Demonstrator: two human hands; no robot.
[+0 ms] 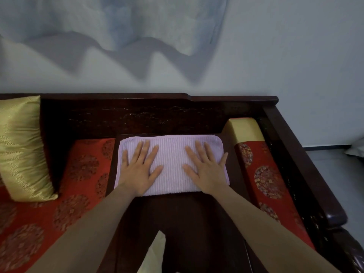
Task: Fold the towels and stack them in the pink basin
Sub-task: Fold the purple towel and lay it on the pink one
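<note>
A lilac ribbed towel (171,154), folded into a rectangle, lies flat on a dark wooden surface (189,223) in the middle of the couch. My left hand (140,168) presses flat on its left half with fingers spread. My right hand (206,168) presses flat on its right half, fingers spread too, the thumb side toward the middle. No pink basin is in view.
A gold cushion (21,148) leans at the left on the red patterned seat pad (65,194). A red and gold bolster (262,174) lies along the right armrest. The dark carved couch back (137,115) stands behind the towel. Something pale (155,253) shows at the bottom edge.
</note>
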